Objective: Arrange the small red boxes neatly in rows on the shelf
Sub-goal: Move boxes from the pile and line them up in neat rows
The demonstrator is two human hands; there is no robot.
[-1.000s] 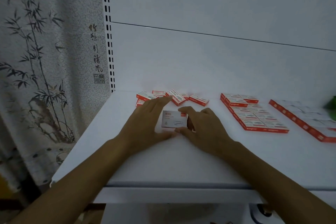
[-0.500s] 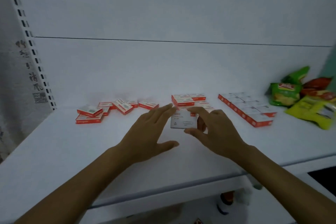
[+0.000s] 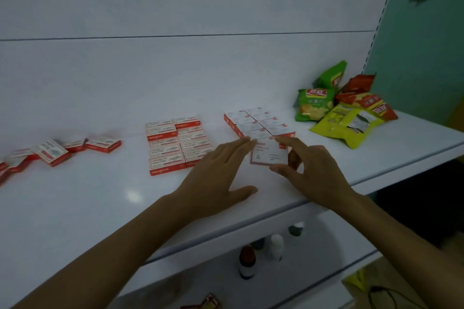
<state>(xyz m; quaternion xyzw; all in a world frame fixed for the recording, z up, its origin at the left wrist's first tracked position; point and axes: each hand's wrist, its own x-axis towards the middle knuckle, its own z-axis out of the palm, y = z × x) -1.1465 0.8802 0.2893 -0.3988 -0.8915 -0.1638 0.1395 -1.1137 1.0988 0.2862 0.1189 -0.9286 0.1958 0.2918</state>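
Leftmost loose boxes (image 3: 3, 177): we see the frame edge cut them.
Print on held box (image 3: 268, 154): too blurred for us.

You pinch one small red box (image 3: 268, 154) in your right hand (image 3: 311, 173); about five snack bags (image 3: 313, 105) lie right of it

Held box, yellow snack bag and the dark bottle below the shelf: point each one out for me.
held box (image 3: 268, 155): head view, middle of its white top face.
yellow snack bag (image 3: 331, 124): head view, left yellow part of its front.
dark bottle (image 3: 247, 265): head view, its dark body below the cap.
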